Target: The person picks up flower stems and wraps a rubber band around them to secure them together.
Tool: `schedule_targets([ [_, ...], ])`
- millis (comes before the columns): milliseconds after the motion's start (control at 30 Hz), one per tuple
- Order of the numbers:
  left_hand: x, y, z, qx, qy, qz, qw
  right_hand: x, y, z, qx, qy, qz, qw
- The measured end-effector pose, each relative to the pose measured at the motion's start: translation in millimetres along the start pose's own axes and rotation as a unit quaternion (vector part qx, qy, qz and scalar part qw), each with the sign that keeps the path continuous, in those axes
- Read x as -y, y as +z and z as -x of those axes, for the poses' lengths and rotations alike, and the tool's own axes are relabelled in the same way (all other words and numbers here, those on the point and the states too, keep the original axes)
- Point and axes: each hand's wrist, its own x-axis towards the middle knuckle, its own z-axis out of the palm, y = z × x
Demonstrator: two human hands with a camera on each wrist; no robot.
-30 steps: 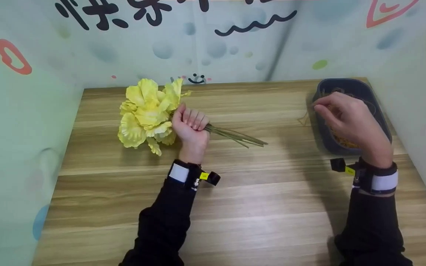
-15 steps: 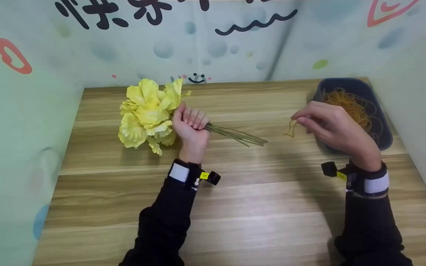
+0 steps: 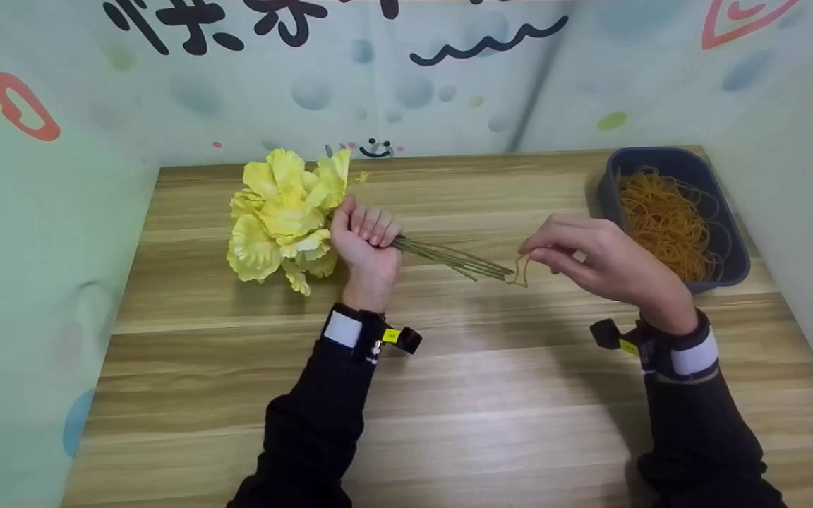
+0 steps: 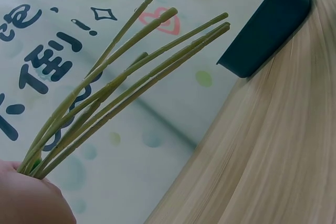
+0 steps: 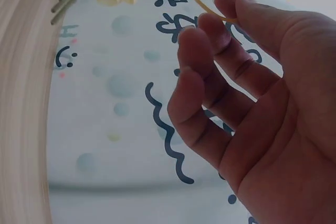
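1. Nearest are two black cloth sleeves (image 3: 318, 416), cut off by the lower edge, each ending in a dark wrist strap with a pale patch and a small black camera.
2. The table (image 3: 491, 430) under them has a striped wood-grain top with a soft shine in the middle.
3. The hands are well apart. The left hand (image 3: 368, 247) is wrapped round a bunch of stems (image 3: 452, 259) just below the blooms; its grip hides the upper stems.
4. The right hand (image 3: 604, 261) pinches a rubber band (image 3: 521, 271) between thumb and forefinger, the other fingers loosely bent. The band is a thin, yellowish, kinked loop, hanging at the stem tips; whether it touches them I cannot tell.
5. The stems are slim, green and jointed, fanning apart toward their cut ends; one runs out of the left wrist view.
6. The yellow flowers (image 3: 283, 212) have broad, ruffled petals like cloth and lie to the left of the left hand; the right wrist view shows them only partly.
7. At the far right stands a dark blue tub (image 3: 735, 264) with rounded corners, holding a tangle of rubber bands (image 3: 660, 226). The right hand covers part of its near side.
8. Behind, a pale wall (image 3: 237, 127) bears dots, hearts and black writing, cropped at the top.
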Motion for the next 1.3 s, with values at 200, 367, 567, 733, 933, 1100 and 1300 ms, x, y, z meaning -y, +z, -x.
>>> schedule_targets([
  [200, 0.7, 0.7, 1.1, -0.011, -0.004, -0.017, 0.9998, -2, 7, -2.1, 0.008, 0.003, 0.007, 0.9999],
  [367, 1.2, 0.9, 1.5, -0.009, -0.006, -0.018, 0.9998, -2, 10, -3.8, 0.017, 0.006, 0.013, 0.9998],
  [567, 1.5, 1.1, 1.8, -0.005, -0.011, -0.011, 0.9999, -1, 11, -4.4, 0.028, 0.013, 0.021, 0.9993],
  [733, 1.8, 0.3, 1.5, -0.004, -0.014, -0.001, 0.9999, 0, 9, -1.4, 0.036, 0.036, 0.024, 0.9984],
  [933, 1.0, -0.3, 0.8, 0.003, -0.020, 0.012, 0.9997, 1, 7, -1.6, 0.050, 0.048, 0.037, 0.9969],
  [1100, 1.5, 0.6, 1.7, 0.003, -0.020, 0.009, 0.9997, -2, 11, -3.4, 0.045, 0.026, 0.033, 0.9981],
  [1300, 2.7, 1.0, 1.6, 0.005, -0.020, 0.007, 0.9998, -4, 12, -3.6, 0.051, 0.021, 0.020, 0.9983],
])
